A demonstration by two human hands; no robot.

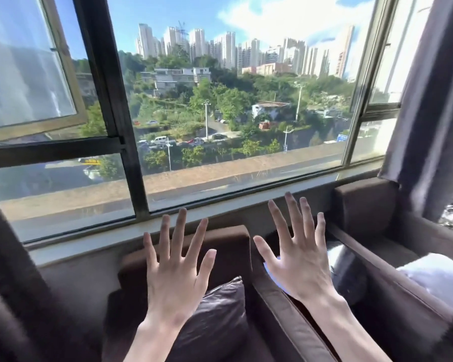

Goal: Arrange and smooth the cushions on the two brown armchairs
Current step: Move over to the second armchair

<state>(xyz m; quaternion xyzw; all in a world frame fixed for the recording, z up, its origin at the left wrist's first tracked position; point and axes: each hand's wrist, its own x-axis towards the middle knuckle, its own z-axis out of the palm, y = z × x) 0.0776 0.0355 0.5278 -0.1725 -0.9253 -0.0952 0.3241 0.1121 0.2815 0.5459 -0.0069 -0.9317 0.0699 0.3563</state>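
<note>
Two brown armchairs stand side by side under a window. The left armchair (pixel 233 239) holds a dark purple-brown cushion (pixel 220 317) leaning against its back. The right armchair (pixel 364 205) has a white cushion (pixel 439 278) on its seat at the frame's right edge. My left hand (pixel 175 267) is raised in front of the left chair's back, fingers spread, holding nothing. My right hand (pixel 298 252) is raised over the gap between the chairs, fingers spread, also empty. Neither hand touches a cushion.
A large dark-framed window (pixel 131 152) with a pale sill (pixel 89 246) runs right behind the chairs. A grey curtain (pixel 429 100) hangs at the right over the right chair's back. A shiny dark object (pixel 343 259) sits between the chairs, partly hidden by my right hand.
</note>
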